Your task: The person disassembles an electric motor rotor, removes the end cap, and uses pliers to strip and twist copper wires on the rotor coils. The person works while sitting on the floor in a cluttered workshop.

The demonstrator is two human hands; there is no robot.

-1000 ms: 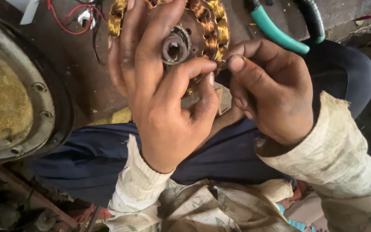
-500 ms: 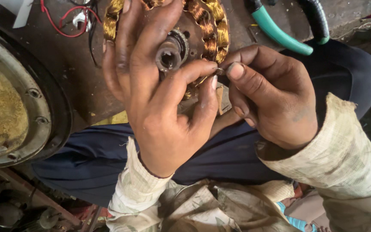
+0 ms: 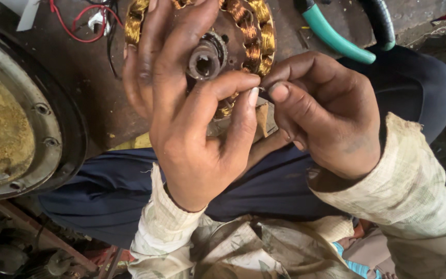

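A large round metal housing (image 3: pixel 11 119) with bolt holes along its rim occupies the left edge of the view, resting on the dark work surface (image 3: pixel 94 88) beyond the person's knees, which are clothed in dark blue trousers (image 3: pixel 264 181). Top right lie pliers (image 3: pixel 339 39) with one teal and one black handle, well apart from the hands. The wound stator (image 3: pixel 249 36), a disc ringed with copper-coloured coils and carrying a hollow central hub (image 3: pixel 205 59), is held up above the lap in front of the work surface. The left hand (image 3: pixel 192 129) has its grip clenched around the stator: the fingers wrap over the far face and the thumb lies across the near rim. The right hand (image 3: pixel 326 113) has its grip pinched closed at the lower right rim, thumb and forefinger meeting just beside the left thumb tip; whatever fine item sits in the pinch, likely a wire end, is too small to tell. Red and black leads (image 3: pixel 86 23) lie at top left. Judged from this, the step in hand is handling a winding end at the coil edge. The next move calls for steady support from the left hand and fine, light tension from the right pinch.
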